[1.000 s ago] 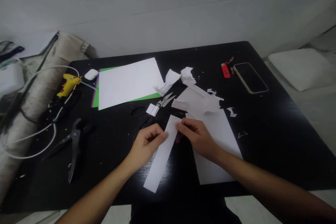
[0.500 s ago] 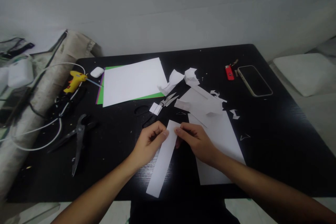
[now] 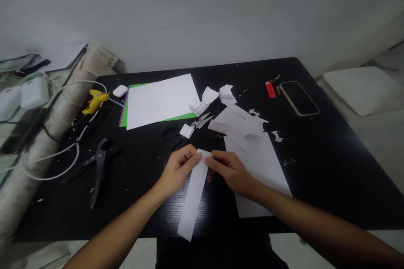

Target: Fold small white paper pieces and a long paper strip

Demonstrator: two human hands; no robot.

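A long white paper strip (image 3: 193,199) hangs between my hands, its lower end reaching toward the table's front edge. My left hand (image 3: 178,168) pinches its upper left side, thumb on top. On the upper right side, the thumb and fingers of my right hand (image 3: 232,172) grip it too; some fingers are hidden behind the paper. Just beyond my hands lie scissors (image 3: 202,121) with dark handles and a small folded white paper piece (image 3: 187,130). A white sheet (image 3: 263,176) lies under my right forearm, with paper scraps (image 3: 241,124) on its far end.
At the back left, white paper (image 3: 162,98) covers green sheets. A yellow glue gun (image 3: 95,101), white earbud case (image 3: 120,90) and pliers-like tool (image 3: 100,159) are on the left. Crumpled paper (image 3: 227,94) lies behind the scissors. A red lighter (image 3: 270,89) and phone (image 3: 299,98) are right.
The view has shifted slightly. Both hands still hold the paper strip, which hangs a little more upright, and its lower end now looks slightly twisted.
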